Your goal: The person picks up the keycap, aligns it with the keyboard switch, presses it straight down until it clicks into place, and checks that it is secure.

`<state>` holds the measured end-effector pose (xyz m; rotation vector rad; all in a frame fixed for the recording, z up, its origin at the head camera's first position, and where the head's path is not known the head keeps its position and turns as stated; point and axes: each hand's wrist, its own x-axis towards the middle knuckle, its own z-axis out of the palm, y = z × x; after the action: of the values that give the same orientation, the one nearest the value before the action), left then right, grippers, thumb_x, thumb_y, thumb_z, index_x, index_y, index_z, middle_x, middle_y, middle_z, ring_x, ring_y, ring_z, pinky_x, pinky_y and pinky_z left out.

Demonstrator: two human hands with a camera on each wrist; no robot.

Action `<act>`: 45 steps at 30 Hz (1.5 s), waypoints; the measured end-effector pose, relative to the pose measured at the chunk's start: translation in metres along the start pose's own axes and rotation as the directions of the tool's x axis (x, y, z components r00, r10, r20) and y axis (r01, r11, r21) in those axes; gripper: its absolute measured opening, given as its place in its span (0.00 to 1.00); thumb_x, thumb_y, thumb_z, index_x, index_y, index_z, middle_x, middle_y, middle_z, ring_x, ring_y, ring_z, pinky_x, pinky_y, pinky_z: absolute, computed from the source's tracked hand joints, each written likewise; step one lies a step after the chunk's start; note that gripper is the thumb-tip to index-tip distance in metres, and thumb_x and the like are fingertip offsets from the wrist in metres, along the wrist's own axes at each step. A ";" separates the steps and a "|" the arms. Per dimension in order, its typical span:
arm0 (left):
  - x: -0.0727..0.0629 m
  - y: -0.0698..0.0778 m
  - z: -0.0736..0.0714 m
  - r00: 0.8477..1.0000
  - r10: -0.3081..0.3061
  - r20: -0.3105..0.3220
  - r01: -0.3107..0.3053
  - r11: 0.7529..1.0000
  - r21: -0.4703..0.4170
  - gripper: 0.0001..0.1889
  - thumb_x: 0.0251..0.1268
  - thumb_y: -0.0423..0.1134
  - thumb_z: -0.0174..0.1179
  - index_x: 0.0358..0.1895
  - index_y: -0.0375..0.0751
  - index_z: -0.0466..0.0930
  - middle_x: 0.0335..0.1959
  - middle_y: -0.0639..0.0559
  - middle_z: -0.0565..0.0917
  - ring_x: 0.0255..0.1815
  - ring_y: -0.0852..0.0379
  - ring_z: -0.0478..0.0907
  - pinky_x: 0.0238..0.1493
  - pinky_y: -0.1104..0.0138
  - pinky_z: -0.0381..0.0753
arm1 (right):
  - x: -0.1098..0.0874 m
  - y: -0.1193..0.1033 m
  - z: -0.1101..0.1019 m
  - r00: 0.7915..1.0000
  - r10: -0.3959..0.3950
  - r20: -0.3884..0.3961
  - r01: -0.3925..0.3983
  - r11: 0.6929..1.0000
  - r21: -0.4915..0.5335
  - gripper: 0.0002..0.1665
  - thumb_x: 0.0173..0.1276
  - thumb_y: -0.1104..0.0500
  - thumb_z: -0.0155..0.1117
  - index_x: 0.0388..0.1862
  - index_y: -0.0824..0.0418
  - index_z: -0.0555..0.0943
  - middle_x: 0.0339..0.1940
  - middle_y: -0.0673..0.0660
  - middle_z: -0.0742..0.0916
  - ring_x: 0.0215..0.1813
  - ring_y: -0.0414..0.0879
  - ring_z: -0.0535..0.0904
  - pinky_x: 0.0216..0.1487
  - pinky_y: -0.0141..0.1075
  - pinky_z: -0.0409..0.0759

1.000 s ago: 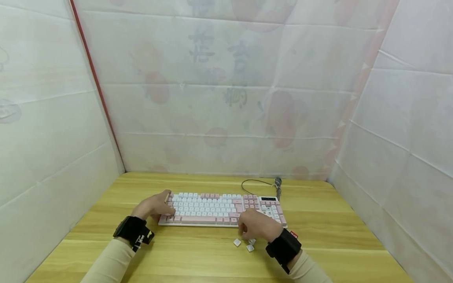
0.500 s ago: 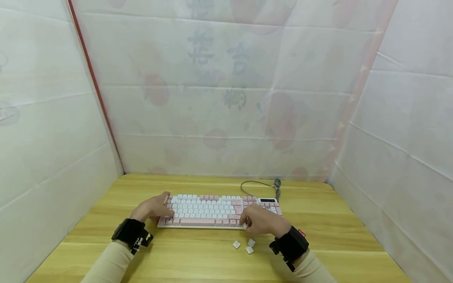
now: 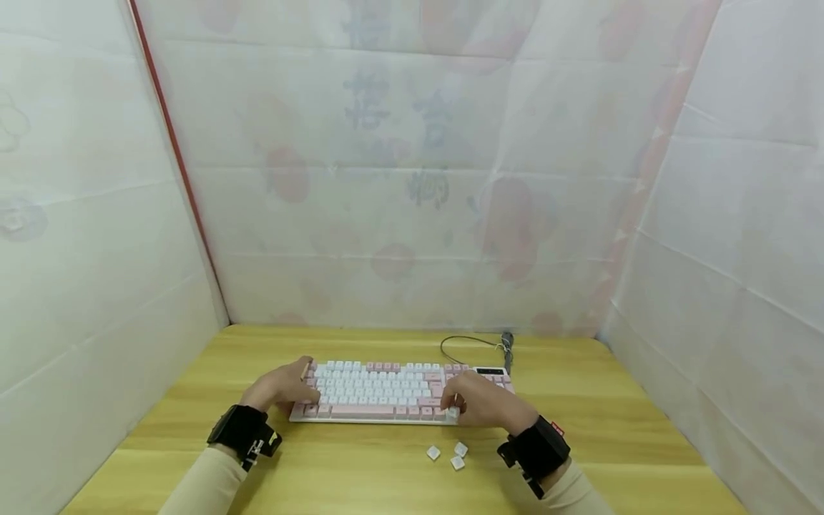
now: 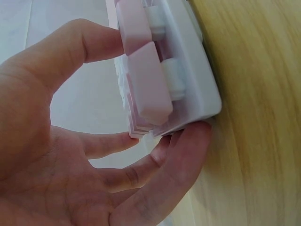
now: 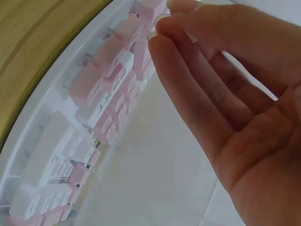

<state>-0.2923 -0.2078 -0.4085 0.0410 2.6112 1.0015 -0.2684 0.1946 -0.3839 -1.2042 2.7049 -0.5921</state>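
A white and pink keyboard (image 3: 373, 390) lies across the table in front of me. My left hand (image 3: 280, 386) grips its left end. In the left wrist view the thumb and a finger span the pink keys (image 4: 149, 84), with another fingertip against the white casing's corner. Over the front of the keyboard's right part, my right hand (image 3: 481, 402) pinches a small white keycap (image 3: 453, 413). The right wrist view shows bunched fingertips (image 5: 162, 42) close over the pink bottom-row keys (image 5: 109, 57); the keycap is largely hidden there. My right hand covers much of the number pad.
Three loose white keycaps, one of them nearest the front (image 3: 457, 463), lie on the wooden table (image 3: 360, 472) before the keyboard. A grey cable (image 3: 507, 347) is bundled behind its right end. Pale sheets (image 3: 399, 214) wall in the back and both sides.
My right hand has risen from beside the loose keycaps to the keyboard's front right, with a white keycap at its fingertips. The left hand stays on the keyboard's left end.
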 end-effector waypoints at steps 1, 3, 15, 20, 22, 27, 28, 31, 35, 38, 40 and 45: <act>0.000 0.000 0.000 1.000 0.001 -0.002 -0.001 1.000 0.001 0.55 0.53 0.37 0.68 0.82 0.31 0.44 0.60 0.29 0.73 0.28 0.52 0.76 0.28 0.62 0.80 | 0.000 0.000 -0.001 1.000 -0.001 -0.010 0.001 1.000 -0.003 0.16 0.57 0.75 0.72 0.41 0.61 0.90 0.40 0.55 0.90 0.40 0.42 0.85 0.43 0.30 0.83; 0.001 0.000 -0.001 1.000 -0.007 -0.002 0.007 1.000 -0.015 0.55 0.52 0.36 0.67 0.83 0.31 0.43 0.59 0.30 0.73 0.27 0.51 0.76 0.28 0.61 0.81 | 0.000 0.000 -0.002 1.000 0.004 -0.026 -0.005 1.000 -0.010 0.14 0.55 0.74 0.76 0.39 0.61 0.91 0.38 0.54 0.90 0.38 0.40 0.84 0.41 0.30 0.83; 0.000 0.001 -0.002 1.000 -0.004 0.017 0.004 1.000 -0.018 0.55 0.53 0.36 0.67 0.83 0.31 0.42 0.62 0.29 0.72 0.28 0.50 0.76 0.29 0.61 0.81 | -0.008 0.002 -0.010 0.997 0.053 -0.062 -0.052 0.999 0.013 0.11 0.56 0.68 0.78 0.36 0.59 0.87 0.37 0.52 0.87 0.34 0.37 0.80 0.38 0.30 0.80; 0.001 0.003 -0.004 1.000 0.005 0.016 -0.005 1.000 -0.007 0.55 0.54 0.37 0.67 0.82 0.31 0.43 0.63 0.29 0.72 0.31 0.50 0.77 0.31 0.60 0.82 | -0.014 0.011 -0.019 0.987 0.057 -0.150 -0.059 0.998 -0.012 0.14 0.63 0.70 0.71 0.48 0.61 0.89 0.45 0.55 0.87 0.41 0.44 0.83 0.44 0.31 0.82; 0.000 0.003 -0.003 1.000 0.006 0.024 -0.005 1.000 -0.009 0.55 0.54 0.37 0.67 0.83 0.31 0.42 0.63 0.29 0.72 0.31 0.50 0.77 0.31 0.60 0.82 | -0.018 0.016 -0.022 0.980 0.072 -0.184 -0.080 0.996 -0.035 0.15 0.67 0.70 0.68 0.51 0.61 0.88 0.46 0.55 0.85 0.44 0.47 0.83 0.47 0.32 0.82; 0.000 0.001 -0.002 1.000 0.002 0.029 -0.002 1.000 -0.008 0.55 0.54 0.37 0.67 0.83 0.31 0.42 0.63 0.29 0.73 0.32 0.50 0.77 0.31 0.60 0.82 | -0.027 0.028 -0.032 0.963 0.108 -0.247 -0.131 0.988 -0.079 0.17 0.67 0.72 0.66 0.52 0.60 0.87 0.48 0.56 0.87 0.47 0.50 0.84 0.49 0.34 0.84; 0.001 0.002 -0.002 1.000 0.003 0.025 -0.003 1.000 -0.002 0.55 0.54 0.37 0.67 0.83 0.31 0.43 0.62 0.29 0.73 0.33 0.50 0.78 0.32 0.60 0.82 | -0.028 0.030 -0.034 0.959 0.120 -0.255 -0.145 0.986 -0.084 0.17 0.67 0.72 0.66 0.52 0.60 0.87 0.48 0.57 0.88 0.47 0.50 0.85 0.49 0.34 0.84; 0.001 0.003 -0.004 1.000 -0.003 0.014 0.002 1.000 0.010 0.54 0.55 0.38 0.68 0.82 0.31 0.44 0.62 0.29 0.73 0.36 0.49 0.79 0.34 0.60 0.83 | -0.030 0.035 -0.040 0.955 0.139 -0.260 -0.168 0.981 -0.092 0.15 0.65 0.72 0.68 0.48 0.60 0.88 0.45 0.59 0.89 0.44 0.49 0.85 0.46 0.35 0.84; 0.000 0.005 -0.006 1.000 -0.015 0.018 0.015 1.000 0.017 0.55 0.55 0.39 0.68 0.83 0.31 0.44 0.64 0.28 0.71 0.38 0.49 0.79 0.35 0.60 0.84 | -0.031 0.037 -0.044 0.960 0.166 -0.227 -0.187 0.980 -0.073 0.14 0.64 0.72 0.69 0.46 0.60 0.88 0.44 0.58 0.89 0.42 0.47 0.84 0.45 0.35 0.83; -0.002 0.006 -0.007 1.000 -0.016 0.019 0.015 1.000 0.015 0.55 0.55 0.39 0.68 0.83 0.31 0.43 0.65 0.27 0.71 0.38 0.49 0.79 0.34 0.60 0.84 | -0.032 0.038 -0.043 0.963 0.174 -0.206 -0.192 0.979 -0.069 0.14 0.62 0.73 0.70 0.45 0.61 0.89 0.43 0.57 0.89 0.41 0.47 0.84 0.45 0.34 0.83; -0.002 0.006 -0.006 1.000 -0.013 0.018 0.013 1.000 0.011 0.55 0.55 0.39 0.68 0.83 0.31 0.44 0.65 0.27 0.71 0.38 0.49 0.79 0.34 0.60 0.84 | -0.032 0.038 -0.043 0.964 0.178 -0.198 -0.199 0.976 -0.090 0.13 0.61 0.74 0.71 0.43 0.62 0.89 0.41 0.57 0.89 0.40 0.48 0.84 0.44 0.35 0.84; -0.001 0.006 -0.005 1.000 -0.007 0.017 0.007 1.000 0.014 0.55 0.54 0.39 0.68 0.83 0.32 0.44 0.67 0.26 0.70 0.36 0.48 0.79 0.34 0.60 0.83 | -0.032 0.041 -0.042 0.957 0.238 -0.169 -0.258 0.960 -0.112 0.11 0.60 0.74 0.71 0.41 0.64 0.89 0.37 0.55 0.88 0.38 0.45 0.82 0.42 0.37 0.82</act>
<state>-0.2933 -0.2067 -0.4003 0.0431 2.6011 0.9764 -0.2857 0.2556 -0.3631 -0.8522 3.0050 -0.4953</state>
